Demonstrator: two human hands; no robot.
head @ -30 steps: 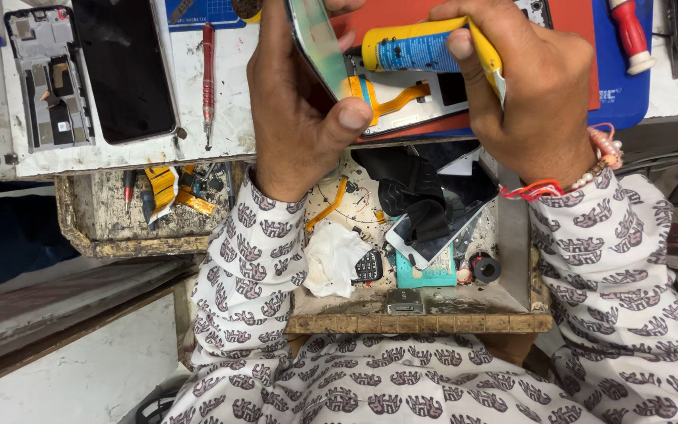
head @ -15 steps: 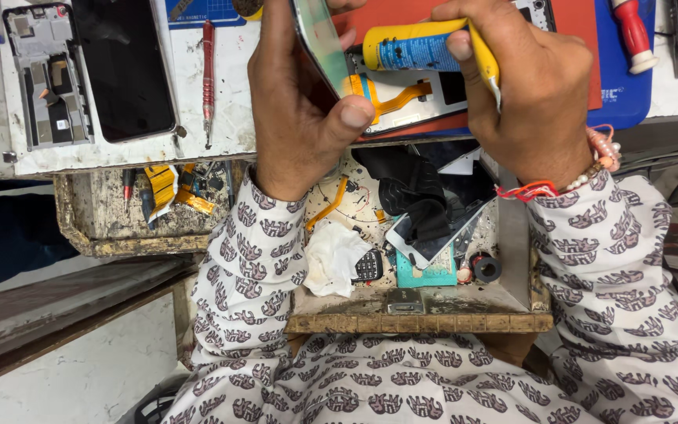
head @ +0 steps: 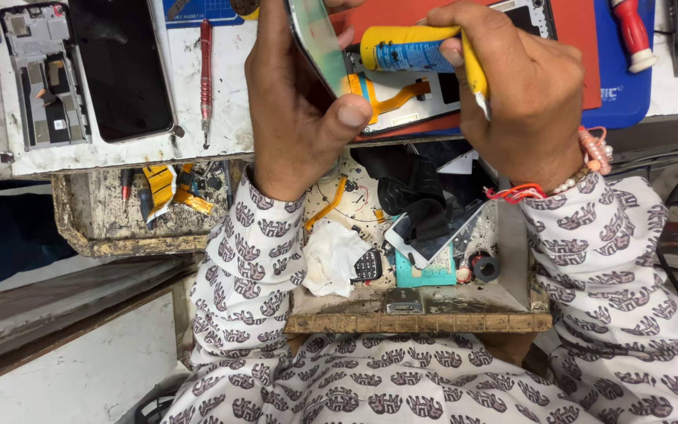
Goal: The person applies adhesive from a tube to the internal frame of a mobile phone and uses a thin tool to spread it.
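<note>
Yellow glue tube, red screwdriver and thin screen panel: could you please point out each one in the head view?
yellow glue tube (head: pixel 410 49), head view, on its blue label.
red screwdriver (head: pixel 206 67), head view, on its handle.
thin screen panel (head: pixel 319 43), head view, on its glass face.

worn white workbench (head: pixel 9 157); open wooden drawer (head: pixel 417 322) below; pale floor (head: pixel 80 377) lower left; even light.

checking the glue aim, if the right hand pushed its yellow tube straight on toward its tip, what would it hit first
Probably the tilted phone screen panel held in the left hand. The yellow tube in the right hand points left at it, though depth is unclear.
</note>
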